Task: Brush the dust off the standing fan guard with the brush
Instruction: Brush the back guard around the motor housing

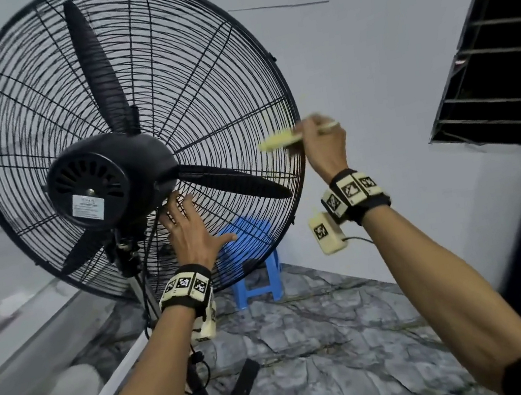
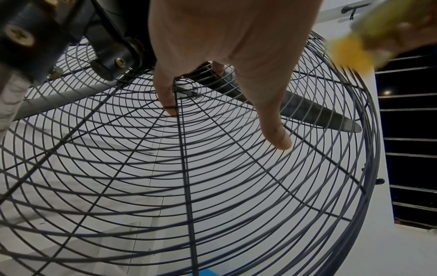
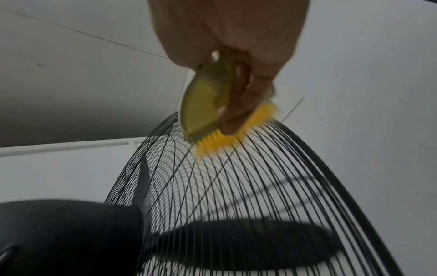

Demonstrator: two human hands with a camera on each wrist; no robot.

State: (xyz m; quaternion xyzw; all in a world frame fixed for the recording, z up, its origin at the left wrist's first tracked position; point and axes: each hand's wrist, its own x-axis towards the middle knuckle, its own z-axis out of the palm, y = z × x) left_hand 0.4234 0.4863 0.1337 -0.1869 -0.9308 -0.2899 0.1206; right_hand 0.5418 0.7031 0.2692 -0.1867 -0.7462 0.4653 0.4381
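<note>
At three o'clock on the fan guard [image 1: 203,78], the brush [image 3: 208,112] is being gripped by the right hand [image 1: 324,144] and rubbed on the wires. Near six o'clock, the guard is being steadied by the left hand [image 1: 189,234], fingers spread flat.

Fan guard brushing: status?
Underway. The right hand grips the brush, its yellow bristles on the fan guard wires near the right rim. The left hand lies open against the guard beside the motor housing. Dust cleared or remaining can't be judged.
</note>
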